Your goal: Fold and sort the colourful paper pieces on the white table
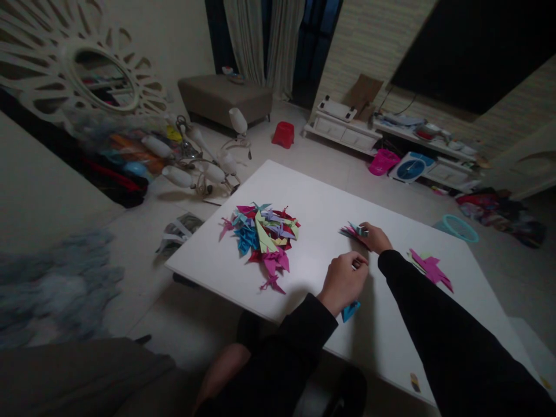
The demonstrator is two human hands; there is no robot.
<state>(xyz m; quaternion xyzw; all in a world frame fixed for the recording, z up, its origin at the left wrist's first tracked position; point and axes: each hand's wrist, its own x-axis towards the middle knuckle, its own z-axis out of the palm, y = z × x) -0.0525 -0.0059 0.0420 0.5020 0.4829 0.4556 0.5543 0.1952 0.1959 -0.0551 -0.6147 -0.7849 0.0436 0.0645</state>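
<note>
My right hand [374,237] is closed at the near end of a small bunch of flat folded paper cranes [353,230], pink and pale green among them. Closer to me, my left hand [345,280] is curled with thumb and fingers together above the white table [313,200]; whatever it may hold is hidden. A blue folded paper piece [350,311] lies partly behind my left wrist. To the left is a heaped pile of many-coloured paper cranes [260,231], with a magenta crane [273,284] at its near edge. Pink folded paper [430,267] rests beyond my right forearm.
A small yellowish-brown item [414,382] lies near the table's front edge. On the floor stand a lamp with white shades [208,171], a red stool [283,134], a pink bucket [383,162] and a teal-rimmed basket [460,228]. A grey bench [223,98] stands behind.
</note>
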